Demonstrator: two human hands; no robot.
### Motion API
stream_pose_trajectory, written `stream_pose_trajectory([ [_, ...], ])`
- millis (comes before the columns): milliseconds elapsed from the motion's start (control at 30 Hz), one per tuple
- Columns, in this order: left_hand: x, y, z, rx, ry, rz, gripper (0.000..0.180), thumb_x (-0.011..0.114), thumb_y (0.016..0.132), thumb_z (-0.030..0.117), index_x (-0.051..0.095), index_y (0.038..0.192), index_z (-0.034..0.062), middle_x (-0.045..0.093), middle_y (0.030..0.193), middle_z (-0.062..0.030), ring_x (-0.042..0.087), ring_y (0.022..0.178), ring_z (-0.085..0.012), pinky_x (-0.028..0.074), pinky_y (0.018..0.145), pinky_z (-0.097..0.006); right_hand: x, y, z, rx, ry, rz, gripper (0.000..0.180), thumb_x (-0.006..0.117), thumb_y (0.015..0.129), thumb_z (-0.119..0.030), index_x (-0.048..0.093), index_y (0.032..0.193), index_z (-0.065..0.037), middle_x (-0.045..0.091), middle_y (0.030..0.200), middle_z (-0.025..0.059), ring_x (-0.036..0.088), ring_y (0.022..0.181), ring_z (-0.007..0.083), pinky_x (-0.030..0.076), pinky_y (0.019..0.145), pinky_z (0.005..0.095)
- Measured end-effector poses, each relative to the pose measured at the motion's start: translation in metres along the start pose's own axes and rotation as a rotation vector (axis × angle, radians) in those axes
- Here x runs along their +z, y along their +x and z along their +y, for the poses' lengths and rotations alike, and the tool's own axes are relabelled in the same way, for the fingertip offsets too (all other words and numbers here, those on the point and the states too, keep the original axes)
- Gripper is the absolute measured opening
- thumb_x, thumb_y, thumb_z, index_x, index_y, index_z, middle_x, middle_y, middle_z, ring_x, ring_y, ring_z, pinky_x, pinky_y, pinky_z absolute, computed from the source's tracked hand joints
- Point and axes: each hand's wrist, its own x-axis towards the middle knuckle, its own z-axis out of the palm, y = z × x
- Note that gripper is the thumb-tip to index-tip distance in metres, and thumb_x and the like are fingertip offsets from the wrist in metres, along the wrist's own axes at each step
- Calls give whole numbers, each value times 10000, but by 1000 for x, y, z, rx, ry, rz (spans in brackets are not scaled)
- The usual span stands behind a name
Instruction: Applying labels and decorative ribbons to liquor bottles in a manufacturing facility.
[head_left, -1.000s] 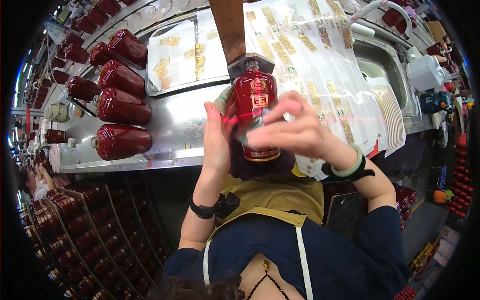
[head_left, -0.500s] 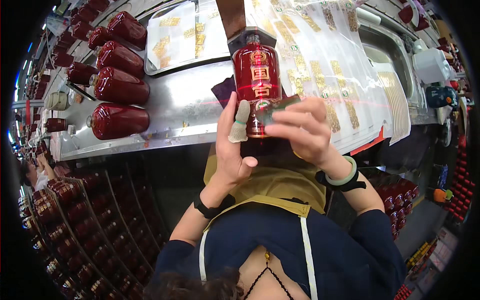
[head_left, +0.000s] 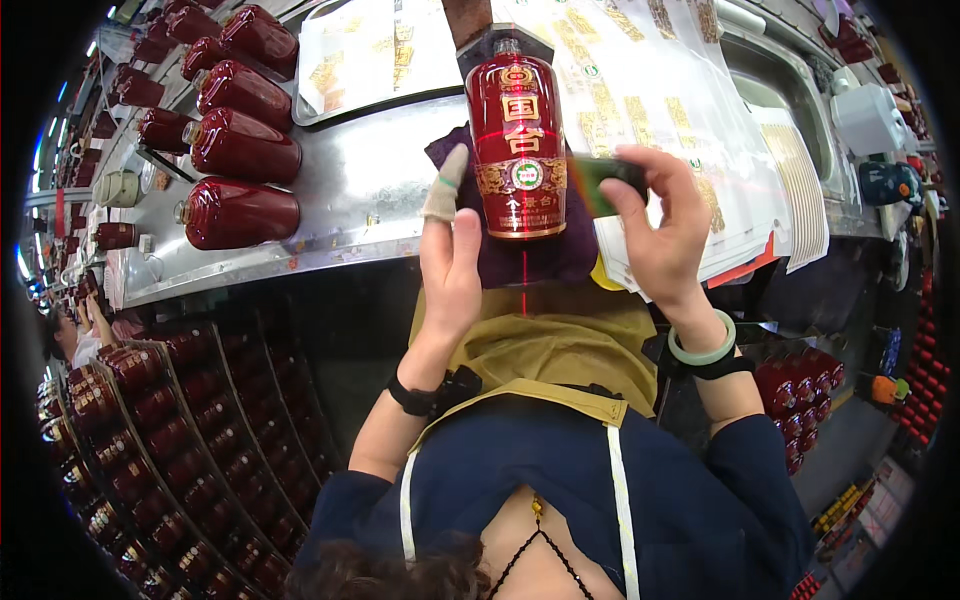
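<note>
A glossy dark-red bottle with gold lettering, a gold band and a small round white-and-green emblem lies face up on a purple cloth, its neck pointing away from me. At its left side is my left hand, fingers stretched out; one finger wears a cream fabric finger cover. Whether that hand touches the glass I cannot tell. Just right of the bottle, my right hand pinches a flat dark-green scraper, blurred by motion. Red light lines cross the bottle and cloth.
Several plain red bottles lie along the metal bench's left side. Behind them is a tray with gold decal sheets; more decal sheets cover the right, beside a metal sink. Racks of red bottles stand below left.
My right hand with the scraper has moved right, off the bottle's front, uncovering the band and emblem. My left hand has shifted left and away from the bottle's face.
</note>
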Motion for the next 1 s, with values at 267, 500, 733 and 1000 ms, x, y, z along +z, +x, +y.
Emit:
stream_pose_trajectory([
  [267,-6,15,11,-248,-322,-68,742,649,1012,64,259,1641,25,386,1639,-121,411,1462,-189,317,1221,-361,5,13,-1,154,237,94,377,715,965,1,562,1309,-8,695,1046,72,641,851,73,516,755,220],
  [500,-3,13,10,-222,-275,-56,823,716,959,77,251,1635,3,355,1642,-165,382,1485,-230,309,1233,-388,35,11,-11,323,447,41,284,708,975,-16,611,1241,9,678,1045,41,619,832,58,520,744,211],
  [733,7,13,8,303,606,60,976,926,642,104,487,1503,-31,496,1523,-210,475,1382,-418,357,1191,-484,17,27,19,238,-130,47,225,709,950,-54,676,1169,-19,735,960,125,706,830,199,542,748,321],
  [1000,-10,16,-5,200,451,-58,919,899,739,87,437,1522,-48,540,1497,-226,525,1382,-366,381,1178,-455,33,3,-6,247,-23,-11,192,702,960,-101,676,1143,-45,718,950,129,687,791,256,526,726,355],
])
